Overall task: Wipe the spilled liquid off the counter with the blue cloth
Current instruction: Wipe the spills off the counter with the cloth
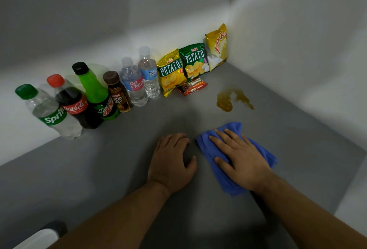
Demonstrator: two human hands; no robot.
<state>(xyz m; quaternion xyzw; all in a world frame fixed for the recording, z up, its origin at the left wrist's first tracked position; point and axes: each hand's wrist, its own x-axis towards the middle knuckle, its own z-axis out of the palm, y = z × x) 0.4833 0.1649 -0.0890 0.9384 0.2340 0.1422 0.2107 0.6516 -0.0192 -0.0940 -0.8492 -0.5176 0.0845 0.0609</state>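
A brownish-yellow puddle of spilled liquid (pixel 230 99) lies on the grey counter (pixel 123 149), toward the back right corner. Nearer to me, the blue cloth (pixel 234 129) lies crumpled on the counter, a short way in front of the puddle and not touching it. My right hand (pixel 238 157) lies flat on top of the cloth with straight, spread fingers. My left hand (pixel 172 161) rests on the bare counter just left of the cloth, fingers relaxed, holding nothing.
Along the back wall stands a row of bottles: Sprite (pixel 49 111), Coca-Cola (pixel 73 102), Mountain Dew (pixel 95 92), a brown drink (pixel 119 94), two water bottles (pixel 139 80). Chip bags (pixel 190 64) and a red snack pack (pixel 191 87) sit left of the puddle. White walls enclose the corner.
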